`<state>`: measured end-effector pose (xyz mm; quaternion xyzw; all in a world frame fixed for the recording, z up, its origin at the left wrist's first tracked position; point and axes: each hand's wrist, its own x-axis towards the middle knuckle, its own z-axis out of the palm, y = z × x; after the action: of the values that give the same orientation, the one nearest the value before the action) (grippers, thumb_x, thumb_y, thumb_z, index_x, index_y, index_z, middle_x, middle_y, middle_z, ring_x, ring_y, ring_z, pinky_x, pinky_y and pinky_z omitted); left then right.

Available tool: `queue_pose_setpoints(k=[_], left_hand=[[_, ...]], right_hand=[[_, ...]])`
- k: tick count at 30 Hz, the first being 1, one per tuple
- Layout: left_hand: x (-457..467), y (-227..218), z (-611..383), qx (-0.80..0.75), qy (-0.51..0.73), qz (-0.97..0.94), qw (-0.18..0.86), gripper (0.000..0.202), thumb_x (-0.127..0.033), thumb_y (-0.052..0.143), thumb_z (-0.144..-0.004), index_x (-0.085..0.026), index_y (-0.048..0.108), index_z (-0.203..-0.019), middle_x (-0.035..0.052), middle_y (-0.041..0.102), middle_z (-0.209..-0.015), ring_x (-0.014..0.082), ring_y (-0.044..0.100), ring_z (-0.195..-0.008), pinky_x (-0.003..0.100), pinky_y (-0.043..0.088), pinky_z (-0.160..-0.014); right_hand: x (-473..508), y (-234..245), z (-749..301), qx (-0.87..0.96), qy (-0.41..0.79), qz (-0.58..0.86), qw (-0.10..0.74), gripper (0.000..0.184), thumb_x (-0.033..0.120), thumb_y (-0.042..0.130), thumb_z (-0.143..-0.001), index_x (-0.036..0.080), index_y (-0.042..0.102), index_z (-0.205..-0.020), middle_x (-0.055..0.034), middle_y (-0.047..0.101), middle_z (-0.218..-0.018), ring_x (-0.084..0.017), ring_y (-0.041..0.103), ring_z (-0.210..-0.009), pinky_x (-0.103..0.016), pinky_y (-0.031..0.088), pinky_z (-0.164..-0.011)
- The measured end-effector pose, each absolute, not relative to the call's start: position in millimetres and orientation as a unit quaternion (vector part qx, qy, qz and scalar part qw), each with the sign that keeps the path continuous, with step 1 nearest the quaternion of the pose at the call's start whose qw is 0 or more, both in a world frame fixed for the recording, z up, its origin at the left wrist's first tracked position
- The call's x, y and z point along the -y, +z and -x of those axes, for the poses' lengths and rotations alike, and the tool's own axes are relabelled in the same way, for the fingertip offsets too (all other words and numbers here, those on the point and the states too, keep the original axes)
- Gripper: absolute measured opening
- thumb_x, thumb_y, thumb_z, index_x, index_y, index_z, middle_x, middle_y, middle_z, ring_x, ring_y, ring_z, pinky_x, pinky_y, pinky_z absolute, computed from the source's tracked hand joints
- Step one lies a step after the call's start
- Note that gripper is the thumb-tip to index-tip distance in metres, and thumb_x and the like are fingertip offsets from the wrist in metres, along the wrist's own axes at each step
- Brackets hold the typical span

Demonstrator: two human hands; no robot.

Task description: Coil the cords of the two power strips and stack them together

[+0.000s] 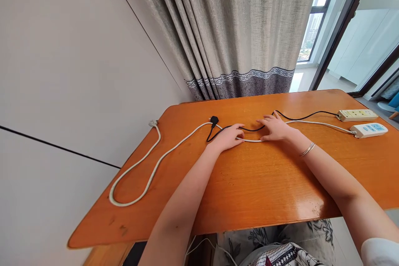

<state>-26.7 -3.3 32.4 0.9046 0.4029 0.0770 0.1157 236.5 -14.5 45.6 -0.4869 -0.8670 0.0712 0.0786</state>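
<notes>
My left hand [228, 137] rests on the table, fingers apart and a little curved, at the spot where a black cord [254, 130] and a white cord [156, 168] run close together. Both cords touch or pass by its fingertips. To its right lies my right hand [276, 128], fingers spread over the same two cords, a thin bracelet on the wrist. Just beyond my left hand is the black plug [214, 120]. A white plug [153, 123] lies at the table's left edge. Parts of the cords are hidden under my hands.
On the right of the wooden table [264, 183] are a cream power strip [358, 115] and a white power strip [369, 130] with blue markings. Behind hangs a grey curtain [249, 29]. A pale wall or panel [62, 70] is on the left, and a glass door at the right.
</notes>
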Motion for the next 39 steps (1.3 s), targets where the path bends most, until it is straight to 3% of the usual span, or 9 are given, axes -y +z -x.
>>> queue_pose_setpoints(k=[4, 8, 15, 18, 21, 26, 31, 35, 39], left_hand=[[3.7, 30.2, 22.9, -0.401, 0.072, -0.91, 0.078, 0.01, -0.02, 0.061, -0.085, -0.018, 0.071, -0.086, 0.0081, 0.068, -0.129, 0.0201, 0.07, -0.087, 0.032, 0.051, -0.081], [2.6, 29.8, 23.2, -0.406, 0.091, -0.907, 0.066, 0.008, -0.019, 0.062, -0.081, -0.02, 0.068, -0.087, 0.0048, 0.07, -0.096, 0.0198, 0.066, -0.079, 0.03, 0.046, -0.068], [-1.9, 40.0, 38.0, -0.406, 0.225, -0.88, 0.099, 0.005, -0.02, 0.059, -0.083, -0.019, 0.062, -0.079, 0.0049, 0.068, -0.098, 0.0167, 0.064, -0.079, 0.029, 0.05, -0.073], [-0.3, 45.2, 36.8, -0.413, 0.286, -0.849, 0.162, 0.007, -0.023, 0.06, -0.083, -0.019, 0.058, -0.079, 0.0053, 0.068, -0.097, 0.0156, 0.065, -0.077, 0.03, 0.053, -0.073], [8.3, 59.2, 32.3, -0.434, 0.33, -0.795, 0.264, 0.023, -0.028, 0.067, -0.08, -0.02, 0.057, -0.1, 0.0087, 0.066, -0.124, 0.0139, 0.07, -0.077, 0.029, 0.056, -0.071], [29.3, 100.1, 38.5, -0.492, 0.447, -0.727, 0.172, 0.059, -0.042, 0.077, -0.076, -0.022, 0.051, -0.125, 0.0126, 0.062, -0.137, 0.0237, 0.072, -0.102, 0.041, 0.055, -0.095], [33.5, 111.0, 43.4, -0.454, 0.414, -0.777, 0.138, 0.1, -0.044, 0.088, -0.063, -0.021, 0.039, -0.147, 0.0151, 0.058, -0.144, 0.0331, 0.05, -0.139, 0.05, 0.036, -0.118], [21.5, 91.2, 35.2, -0.433, 0.431, -0.751, 0.251, 0.086, -0.042, 0.079, -0.074, -0.021, 0.038, -0.148, 0.0104, 0.072, -0.116, 0.0257, 0.067, -0.115, 0.044, 0.048, -0.104], [9.1, 72.6, 25.7, -0.357, 0.503, -0.664, 0.423, 0.06, -0.056, 0.071, -0.079, -0.018, 0.055, -0.122, 0.0068, 0.073, -0.093, 0.0227, 0.074, -0.092, 0.043, 0.054, -0.094]], right_hand=[[26.1, 46.6, -222.1, 0.879, 0.042, 0.475, -0.007, 0.051, 0.053, 0.072, -0.083, 0.019, 0.069, -0.121, -0.0152, 0.073, -0.119, -0.034, 0.06, -0.122, -0.06, 0.022, -0.119], [28.3, 49.3, -219.3, 0.885, 0.035, 0.461, -0.046, 0.035, 0.034, 0.063, -0.091, 0.017, 0.07, -0.121, -0.0143, 0.075, -0.118, -0.029, 0.067, -0.114, -0.045, 0.039, -0.109], [17.6, 67.0, -241.9, 0.854, -0.008, 0.521, -0.017, 0.032, 0.04, 0.052, -0.099, 0.016, 0.072, -0.103, -0.0129, 0.077, -0.105, -0.026, 0.07, -0.103, -0.044, 0.039, -0.108], [16.5, 83.3, -258.6, 0.83, 0.028, 0.554, 0.054, 0.033, 0.046, 0.05, -0.099, 0.02, 0.067, -0.089, -0.0076, 0.075, -0.089, -0.022, 0.068, -0.082, -0.034, 0.047, -0.081], [21.1, 102.0, -264.9, 0.804, 0.056, 0.559, 0.195, 0.039, 0.053, 0.053, -0.096, 0.021, 0.056, -0.073, -0.0018, 0.062, -0.067, -0.017, 0.053, -0.062, -0.029, 0.035, -0.061], [31.8, 141.4, -251.5, 0.755, 0.146, 0.482, 0.419, 0.052, 0.065, 0.061, -0.086, 0.022, 0.047, -0.062, 0.0043, 0.039, -0.056, -0.012, 0.033, -0.057, -0.028, 0.025, -0.056], [40.9, 186.5, -218.9, 0.715, 0.249, 0.399, 0.518, 0.052, 0.063, 0.072, -0.08, 0.021, 0.05, -0.06, 0.005, 0.035, -0.056, -0.01, 0.026, -0.056, -0.029, 0.019, -0.054], [45.0, 219.1, -188.7, 0.672, 0.372, 0.329, 0.55, 0.049, 0.062, 0.074, -0.081, 0.022, 0.05, -0.065, 0.0079, 0.025, -0.055, -0.009, 0.019, -0.052, -0.028, 0.017, -0.05], [47.6, 250.5, -162.5, 0.607, 0.452, 0.266, 0.597, 0.047, 0.058, 0.074, -0.082, 0.023, 0.045, -0.069, 0.0091, 0.019, -0.056, -0.008, 0.017, -0.049, -0.026, 0.019, -0.045]])
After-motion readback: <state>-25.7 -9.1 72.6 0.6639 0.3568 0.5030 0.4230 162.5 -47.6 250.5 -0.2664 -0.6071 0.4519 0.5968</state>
